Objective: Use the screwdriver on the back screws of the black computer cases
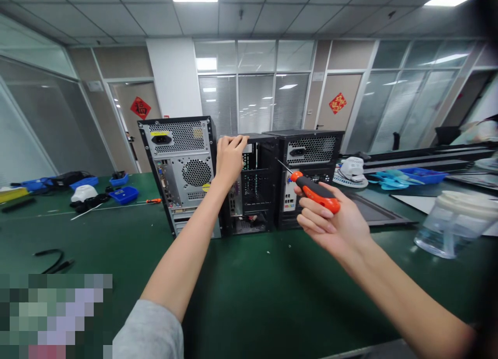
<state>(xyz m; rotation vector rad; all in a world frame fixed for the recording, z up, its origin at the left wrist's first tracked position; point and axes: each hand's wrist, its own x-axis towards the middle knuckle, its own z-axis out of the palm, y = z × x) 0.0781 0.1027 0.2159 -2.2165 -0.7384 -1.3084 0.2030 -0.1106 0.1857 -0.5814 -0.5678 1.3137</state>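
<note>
While the left hand (229, 159) is at the middle computer case (257, 188), its fingers bend close together over the top edge; whether they grip or merely rest there, I can't tell. That case stands on the green desk (249, 291), its inside exposed, between a taller tower (179, 175) and another black case (311, 150). The right hand (342, 221) has its fingers wrapped round an orange-and-black screwdriver (316, 192), the handle lying within them and the shaft slanting up and leftward beyond, towards the middle case. Whether the tip touches it, I can't make out from here.
</note>
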